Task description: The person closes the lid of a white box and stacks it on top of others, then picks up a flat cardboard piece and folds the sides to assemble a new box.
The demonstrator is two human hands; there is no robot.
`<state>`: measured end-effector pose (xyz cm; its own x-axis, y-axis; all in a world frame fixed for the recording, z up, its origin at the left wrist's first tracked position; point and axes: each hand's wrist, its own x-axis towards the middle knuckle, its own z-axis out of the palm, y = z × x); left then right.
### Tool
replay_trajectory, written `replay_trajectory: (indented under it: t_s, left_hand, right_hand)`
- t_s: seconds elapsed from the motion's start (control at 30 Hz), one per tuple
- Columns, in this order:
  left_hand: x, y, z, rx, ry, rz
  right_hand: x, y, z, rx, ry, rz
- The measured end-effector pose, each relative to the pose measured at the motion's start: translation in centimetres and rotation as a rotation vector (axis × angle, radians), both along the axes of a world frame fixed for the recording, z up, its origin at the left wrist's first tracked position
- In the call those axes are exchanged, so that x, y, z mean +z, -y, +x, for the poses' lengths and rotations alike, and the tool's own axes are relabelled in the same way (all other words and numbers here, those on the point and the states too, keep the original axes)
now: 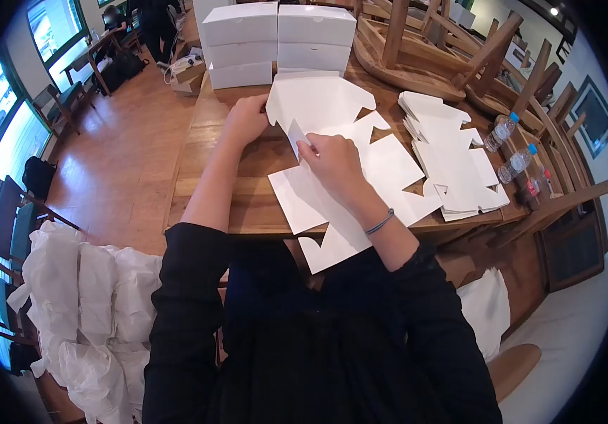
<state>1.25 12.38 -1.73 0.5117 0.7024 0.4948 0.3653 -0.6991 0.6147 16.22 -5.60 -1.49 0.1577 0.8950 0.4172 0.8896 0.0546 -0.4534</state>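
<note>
An unfolded white cardboard blank [389,166] with notched flaps lies on the wooden table [208,191], its near end reaching past the front edge. My left hand [249,120] is closed at the blank's far left edge, with its fingertips partly hidden. Over the middle of the sheet, my right hand [332,161] pinches a small raised flap [295,138] between thumb and fingers. A stack of flat white blanks [452,159] lies to the right of the open one.
Folded white boxes [240,42] are stacked at the table's back. Upturned wooden chairs [417,49] and water bottles [516,164] stand right. White wrapped bundles [95,290] sit lower left. People [154,28] are in the far left background.
</note>
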Motion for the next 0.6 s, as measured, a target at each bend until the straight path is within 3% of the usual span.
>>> replay_trajectory:
  t_s: [0.1, 0.2, 0.3, 0.33, 0.6]
  left_hand:
    - [0.6, 0.3, 0.0, 0.038, -0.060, -0.048]
    - [0.2, -0.2, 0.1, 0.057, -0.008, -0.063]
    - [0.3, -0.2, 0.0, 0.135, -0.016, -0.103]
    - [0.2, -0.4, -0.1, 0.142, 0.003, -0.113]
    - [0.0, -0.7, 0.0, 0.134, 0.126, -0.097]
  right_hand:
    - [0.8, 0.9, -0.2, 0.049, 0.009, -0.101]
    - [2.7, 2.7, -1.1, 0.081, -0.003, -0.393]
    - [-0.9, 4.6, -1.2, 0.168, 0.245, -0.227]
    - [0.3, 5.4, -1.5, 0.191, 0.245, -0.450]
    - [1.3, 12.6, -3.7, 0.176, 0.219, -0.465]
